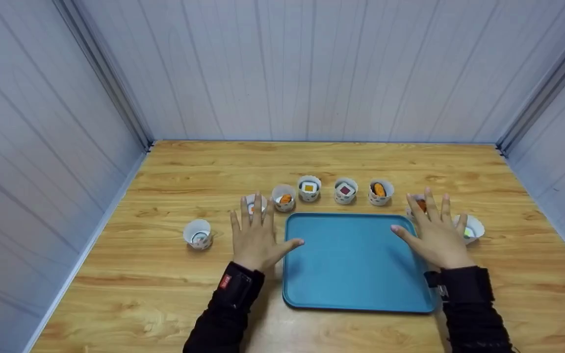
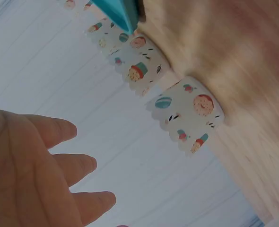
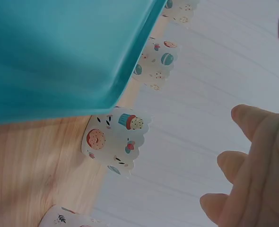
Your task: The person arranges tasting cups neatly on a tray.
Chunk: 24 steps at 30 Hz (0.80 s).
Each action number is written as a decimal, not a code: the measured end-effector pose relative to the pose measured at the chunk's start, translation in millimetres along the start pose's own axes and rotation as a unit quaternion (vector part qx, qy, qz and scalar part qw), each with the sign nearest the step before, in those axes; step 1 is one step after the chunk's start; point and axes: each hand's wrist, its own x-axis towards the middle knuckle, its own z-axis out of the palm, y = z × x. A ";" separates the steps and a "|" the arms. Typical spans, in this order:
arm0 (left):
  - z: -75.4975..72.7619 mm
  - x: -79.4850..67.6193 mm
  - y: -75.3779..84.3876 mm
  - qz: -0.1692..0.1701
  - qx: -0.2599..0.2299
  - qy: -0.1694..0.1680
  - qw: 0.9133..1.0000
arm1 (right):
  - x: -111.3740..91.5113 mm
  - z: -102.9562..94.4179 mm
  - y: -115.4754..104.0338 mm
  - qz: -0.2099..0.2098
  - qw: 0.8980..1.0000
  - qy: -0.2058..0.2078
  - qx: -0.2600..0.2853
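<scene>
A blue tray (image 1: 358,262) lies on the wooden table, nothing on it. My left hand (image 1: 255,242) is held over its left edge, fingers spread and palm down. Over the tray's right edge, my right hand (image 1: 437,240) is spread the same way. Neither hand holds anything. Behind the left fingers a paper cup (image 1: 250,200) is partly hidden; another cup (image 1: 411,212) is half covered by the right fingers. In the left wrist view, a printed paper cup (image 2: 189,113) stands beyond the fingertips. The right wrist view has a similar cup (image 3: 116,139) beside the tray's corner.
Behind the tray stand paper cups with small items: one with an orange piece (image 1: 286,198), one with a yellow-centred square (image 1: 309,187), one with a dark red square (image 1: 345,190), one with an orange oval (image 1: 379,190). Outer cups stand left (image 1: 197,233) and right (image 1: 474,228). Panel walls (image 1: 307,73) enclose the table.
</scene>
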 end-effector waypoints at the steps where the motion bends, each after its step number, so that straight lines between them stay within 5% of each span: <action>1: -2.2 0.3 -1.1 -0.001 -0.003 0.001 1.000 | -1.0 -0.8 1.8 -0.002 1.000 0.001 0.002; 9: -20.5 -2.6 -20.3 -0.024 0.001 0.036 0.999 | -11.4 -6.7 13.8 -0.050 0.997 0.005 0.063; 14: -22.9 -6.1 -38.9 -0.027 0.002 0.055 0.998 | -17.8 -8.6 19.9 -0.040 0.990 -0.022 0.131; 24: -36.7 -5.6 -94.8 -0.087 -0.028 0.009 0.996 | -22.3 1.1 29.2 0.000 0.982 -0.068 0.174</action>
